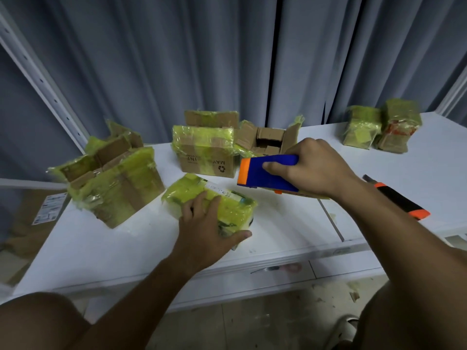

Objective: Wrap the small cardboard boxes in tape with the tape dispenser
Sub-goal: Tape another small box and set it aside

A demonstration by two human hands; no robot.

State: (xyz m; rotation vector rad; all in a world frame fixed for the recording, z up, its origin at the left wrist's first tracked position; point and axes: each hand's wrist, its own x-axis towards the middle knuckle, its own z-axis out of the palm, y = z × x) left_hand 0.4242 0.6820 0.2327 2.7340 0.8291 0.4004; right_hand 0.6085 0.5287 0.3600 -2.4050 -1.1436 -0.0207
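A small box point(194, 195) covered in yellow-green tape lies on the white table point(290, 223) in front of me. My left hand point(207, 231) holds it from the near side, fingers on top and thumb along its right edge. My right hand point(310, 170) grips a blue and orange tape dispenser point(265, 175) just above the table, to the right of that box and apart from it.
Larger open cardboard boxes, partly taped, stand at the left point(113, 183) and the back middle point(207, 152), with another open one point(267, 140) behind the dispenser. Two small wrapped boxes point(379, 127) sit at the back right. A black and orange tool point(399, 200) lies at the right. Grey curtains hang behind.
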